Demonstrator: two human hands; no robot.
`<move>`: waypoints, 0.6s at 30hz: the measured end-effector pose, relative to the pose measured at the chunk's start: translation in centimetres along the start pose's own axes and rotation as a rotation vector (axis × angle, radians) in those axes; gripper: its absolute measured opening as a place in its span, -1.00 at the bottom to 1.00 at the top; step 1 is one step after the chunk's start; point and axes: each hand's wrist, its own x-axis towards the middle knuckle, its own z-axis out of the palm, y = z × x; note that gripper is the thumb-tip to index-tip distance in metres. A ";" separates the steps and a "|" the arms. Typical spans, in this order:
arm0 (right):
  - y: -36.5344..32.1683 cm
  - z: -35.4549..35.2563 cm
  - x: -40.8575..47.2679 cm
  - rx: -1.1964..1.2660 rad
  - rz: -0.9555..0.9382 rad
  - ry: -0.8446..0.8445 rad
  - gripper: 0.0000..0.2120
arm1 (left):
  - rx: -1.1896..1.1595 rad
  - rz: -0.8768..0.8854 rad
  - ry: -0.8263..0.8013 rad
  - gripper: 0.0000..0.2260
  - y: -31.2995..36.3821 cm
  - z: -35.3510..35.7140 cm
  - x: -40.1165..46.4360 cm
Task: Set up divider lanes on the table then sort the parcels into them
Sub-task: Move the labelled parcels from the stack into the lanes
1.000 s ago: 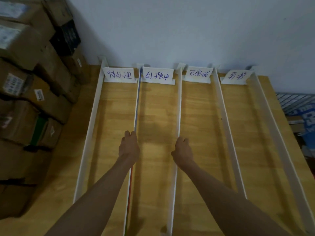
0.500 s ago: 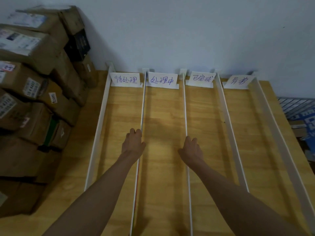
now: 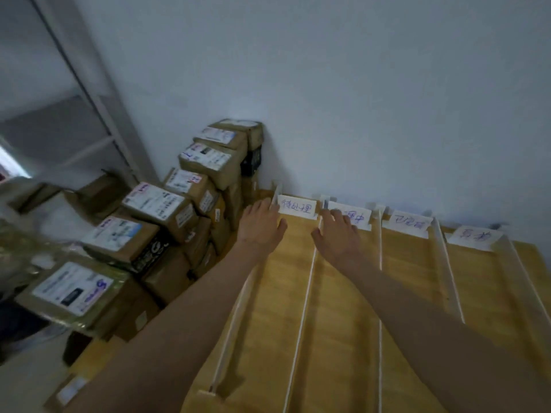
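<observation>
White dividers [image 3: 301, 317] stand on the table [image 3: 417, 293]; parcels [image 3: 155, 204] sit stacked at its left, unsorted. We find left hand [image 3: 262, 226] and right hand [image 3: 338, 235] spread, empty, near the labels [image 3: 296, 207] — a careless reach risks toppling them.

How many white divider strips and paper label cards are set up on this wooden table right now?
Long white divider strips: 5
White handwritten paper label cards: 4 (one partly hidden by a hand)
Total: 9
</observation>
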 end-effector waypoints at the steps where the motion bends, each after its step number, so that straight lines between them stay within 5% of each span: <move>1: -1.4 -0.3 0.3 0.002 -0.043 0.004 -0.56 | 0.004 -0.029 0.017 -0.60 -1.1 -1.2 -0.5; 18: -23.4 3.2 -6.0 0.135 -0.504 -0.162 -0.70 | 0.125 -0.493 0.107 -0.65 -21.3 -12.8 -16.0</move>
